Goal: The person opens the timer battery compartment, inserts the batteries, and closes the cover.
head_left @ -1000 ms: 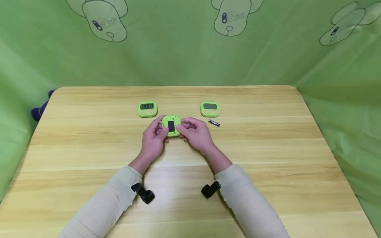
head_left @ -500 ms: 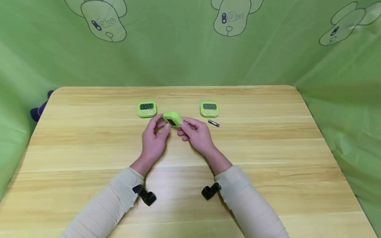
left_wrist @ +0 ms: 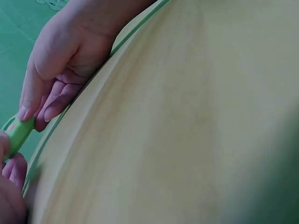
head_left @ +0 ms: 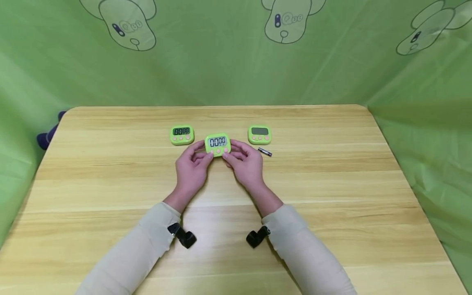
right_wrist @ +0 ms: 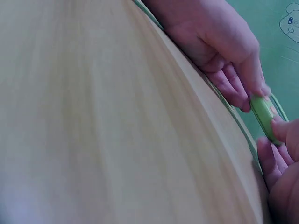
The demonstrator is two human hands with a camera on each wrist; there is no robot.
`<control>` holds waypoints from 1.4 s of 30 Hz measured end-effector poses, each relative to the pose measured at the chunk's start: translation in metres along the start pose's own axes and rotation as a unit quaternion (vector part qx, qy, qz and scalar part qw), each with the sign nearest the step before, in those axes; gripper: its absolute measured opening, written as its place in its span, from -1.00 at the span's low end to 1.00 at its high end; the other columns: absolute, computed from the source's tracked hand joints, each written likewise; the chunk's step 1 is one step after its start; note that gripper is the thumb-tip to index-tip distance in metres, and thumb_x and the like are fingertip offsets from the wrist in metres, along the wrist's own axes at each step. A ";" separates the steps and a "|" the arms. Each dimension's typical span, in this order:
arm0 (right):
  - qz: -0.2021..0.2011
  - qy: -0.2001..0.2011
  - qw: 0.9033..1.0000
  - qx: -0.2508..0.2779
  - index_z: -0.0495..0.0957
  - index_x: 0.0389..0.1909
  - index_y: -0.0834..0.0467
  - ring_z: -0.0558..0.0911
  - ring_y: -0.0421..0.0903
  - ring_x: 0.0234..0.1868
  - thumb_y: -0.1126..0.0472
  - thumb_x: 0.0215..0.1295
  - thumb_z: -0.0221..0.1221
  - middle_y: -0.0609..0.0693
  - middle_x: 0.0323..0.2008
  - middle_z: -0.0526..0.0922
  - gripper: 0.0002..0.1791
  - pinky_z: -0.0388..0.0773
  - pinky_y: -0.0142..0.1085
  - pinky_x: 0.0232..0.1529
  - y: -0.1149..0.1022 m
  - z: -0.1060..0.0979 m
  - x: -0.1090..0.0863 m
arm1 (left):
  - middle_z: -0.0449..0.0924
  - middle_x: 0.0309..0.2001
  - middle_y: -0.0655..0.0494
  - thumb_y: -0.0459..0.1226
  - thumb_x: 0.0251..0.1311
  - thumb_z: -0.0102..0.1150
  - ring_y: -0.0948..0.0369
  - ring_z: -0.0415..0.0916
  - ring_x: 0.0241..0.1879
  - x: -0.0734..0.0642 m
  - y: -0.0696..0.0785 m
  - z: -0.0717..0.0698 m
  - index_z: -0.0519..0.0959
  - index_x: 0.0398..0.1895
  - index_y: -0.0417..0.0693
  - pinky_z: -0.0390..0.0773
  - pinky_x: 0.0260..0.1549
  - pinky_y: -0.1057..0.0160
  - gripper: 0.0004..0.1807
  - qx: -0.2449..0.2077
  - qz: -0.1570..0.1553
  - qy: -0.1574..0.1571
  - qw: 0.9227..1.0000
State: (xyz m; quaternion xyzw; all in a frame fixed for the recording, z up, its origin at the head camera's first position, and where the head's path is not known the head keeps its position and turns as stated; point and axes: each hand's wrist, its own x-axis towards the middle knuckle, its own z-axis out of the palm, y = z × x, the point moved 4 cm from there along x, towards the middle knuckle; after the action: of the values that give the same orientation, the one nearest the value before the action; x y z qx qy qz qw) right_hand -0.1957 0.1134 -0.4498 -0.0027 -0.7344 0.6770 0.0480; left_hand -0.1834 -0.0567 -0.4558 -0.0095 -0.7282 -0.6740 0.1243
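Note:
Between both hands is a green digital timer (head_left: 218, 144), its face turned up toward the head view and its lit screen reading 00:00. My left hand (head_left: 191, 169) pinches its left side, thumb near the lower left corner. On the opposite side my right hand (head_left: 247, 166) pinches it the same way, thumb at the lower right corner. Both wrist views show the timer (left_wrist: 20, 134) edge-on between the fingers, held off the table. Its back is hidden.
A second green timer (head_left: 182, 135) showing 00:00 lies behind my left hand. To the right lies a third timer (head_left: 259, 135) with a blank screen, and in front of it a small black-and-silver battery (head_left: 264, 152). Green cloth (head_left: 228, 73) hangs behind the wooden table (head_left: 332, 172).
The timer has been flipped over: its back with a dark rectangle faced up before, and now its screen does. Both hands keep hold of it, slightly farther from the body.

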 end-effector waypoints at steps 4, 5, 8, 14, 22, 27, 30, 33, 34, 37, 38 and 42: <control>-0.023 0.027 0.998 -0.042 0.63 0.10 0.28 0.71 -0.06 -0.24 0.42 0.15 0.41 0.09 -0.13 0.72 -0.56 0.76 -0.27 -0.42 0.001 0.001 0.004 | 0.50 0.04 -0.13 -0.56 0.10 0.37 0.08 0.62 -0.22 0.007 -0.001 0.008 0.55 0.14 -0.40 0.70 -0.20 0.37 -0.52 0.036 0.010 0.009 0.999; -0.028 0.032 0.998 -0.050 0.63 0.10 0.28 0.70 -0.06 -0.24 0.42 0.15 0.41 0.08 -0.13 0.71 -0.55 0.76 -0.28 -0.44 0.001 0.001 0.006 | 0.49 0.05 -0.14 -0.56 0.10 0.37 0.07 0.62 -0.21 0.009 -0.001 0.010 0.54 0.14 -0.41 0.70 -0.20 0.38 -0.52 0.046 0.013 0.010 0.999; -0.039 0.042 0.996 -0.075 0.60 0.13 0.31 0.69 -0.08 -0.24 0.43 0.13 0.42 0.09 -0.12 0.70 -0.51 0.75 -0.29 -0.47 0.000 0.002 0.011 | 0.50 0.06 -0.15 -0.54 0.15 0.34 0.09 0.60 -0.20 0.016 0.000 0.017 0.53 0.17 -0.41 0.69 -0.22 0.40 -0.52 0.085 0.020 0.014 0.996; -0.058 0.060 0.983 -0.161 0.59 0.13 0.33 0.67 -0.11 -0.22 0.40 0.12 0.44 0.12 -0.12 0.71 -0.49 0.70 -0.36 -0.20 -0.004 0.006 0.022 | 0.55 -0.01 -0.15 -0.48 0.26 0.26 0.12 0.54 -0.20 0.027 0.002 0.025 0.50 0.21 -0.41 0.66 -0.29 0.35 -0.56 0.163 0.037 0.021 0.986; -0.037 0.080 0.968 -0.234 0.63 0.11 0.26 0.65 -0.15 -0.29 0.29 0.16 0.45 0.06 -0.12 0.68 -0.53 0.67 -0.38 -0.33 -0.005 0.009 0.032 | 0.53 0.06 -0.13 -0.39 0.35 0.19 0.09 0.49 -0.14 0.034 0.002 0.032 0.47 0.26 -0.39 0.59 -0.16 0.22 -0.56 0.246 0.028 0.000 0.969; -0.030 0.082 0.959 -0.269 0.64 0.11 0.23 0.64 -0.17 -0.31 0.23 0.20 0.43 0.04 -0.10 0.69 -0.56 0.64 -0.37 -0.30 -0.002 0.010 0.034 | 0.53 0.10 -0.11 -0.34 0.37 0.19 0.09 0.50 -0.10 0.036 -0.001 0.033 0.49 0.26 -0.35 0.59 -0.06 0.14 -0.56 0.284 0.016 -0.007 0.959; -0.029 0.086 0.959 -0.268 0.63 0.12 0.24 0.65 -0.16 -0.30 0.23 0.21 0.42 0.06 -0.07 0.69 -0.55 0.65 -0.35 -0.28 -0.003 0.009 0.033 | 0.53 0.03 -0.10 -0.31 0.36 0.19 0.10 0.49 -0.13 0.036 0.000 0.034 0.48 0.26 -0.35 0.58 -0.11 0.14 -0.54 0.285 0.021 -0.005 0.958; -0.030 0.090 0.964 -0.248 0.60 0.14 0.25 0.67 -0.16 -0.29 0.27 0.20 0.42 0.09 -0.04 0.68 -0.52 0.68 -0.36 -0.31 -0.003 0.007 0.027 | 0.49 0.00 -0.10 -0.29 0.37 0.19 0.10 0.45 -0.13 0.033 0.000 0.033 0.43 0.30 -0.35 0.56 -0.17 0.18 -0.50 0.262 0.019 -0.004 0.965; -0.031 0.088 0.967 -0.237 0.60 0.14 0.26 0.68 -0.15 -0.29 0.28 0.19 0.43 0.11 -0.04 0.67 -0.52 0.69 -0.36 -0.33 -0.003 0.006 0.024 | 0.48 -0.01 -0.11 -0.30 0.36 0.20 0.10 0.45 -0.13 0.031 0.000 0.032 0.41 0.31 -0.34 0.57 -0.18 0.20 -0.49 0.246 0.016 -0.001 0.969; -0.045 0.078 0.975 -0.204 0.60 0.10 0.28 0.68 -0.13 -0.32 0.33 0.15 0.44 0.13 -0.07 0.68 -0.53 0.71 -0.37 -0.37 -0.003 0.001 0.012 | 0.47 -0.02 -0.14 -0.35 0.32 0.23 0.08 0.45 -0.12 0.026 0.000 0.027 0.41 0.27 -0.34 0.60 -0.21 0.26 -0.51 0.191 0.007 0.013 0.982; -0.053 0.074 0.977 -0.195 0.61 0.08 0.30 0.67 -0.12 -0.34 0.34 0.13 0.45 0.14 -0.10 0.68 -0.54 0.71 -0.36 -0.37 -0.003 -0.002 0.008 | 0.48 -0.03 -0.15 -0.37 0.29 0.25 0.08 0.46 -0.13 0.024 0.000 0.025 0.43 0.24 -0.33 0.61 -0.22 0.27 -0.53 0.172 0.006 0.019 0.985; -0.064 0.066 0.981 -0.170 0.65 -0.05 0.32 0.65 -0.11 -0.41 0.38 0.09 0.46 0.13 -0.20 0.71 -0.63 0.71 -0.35 -0.37 -0.003 -0.017 -0.012 | 0.53 -0.10 -0.11 -0.42 0.23 0.29 0.11 0.48 -0.17 0.015 0.001 0.023 0.49 0.12 -0.35 0.62 -0.22 0.29 -0.60 0.127 0.001 0.020 0.992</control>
State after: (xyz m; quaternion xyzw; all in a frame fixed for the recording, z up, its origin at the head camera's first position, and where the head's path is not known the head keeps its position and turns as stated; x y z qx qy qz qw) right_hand -0.1824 0.1290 -0.4458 -0.0086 -0.8326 0.5362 0.1387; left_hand -0.2014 -0.0363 -0.4538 0.0193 -0.8052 -0.5759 0.1399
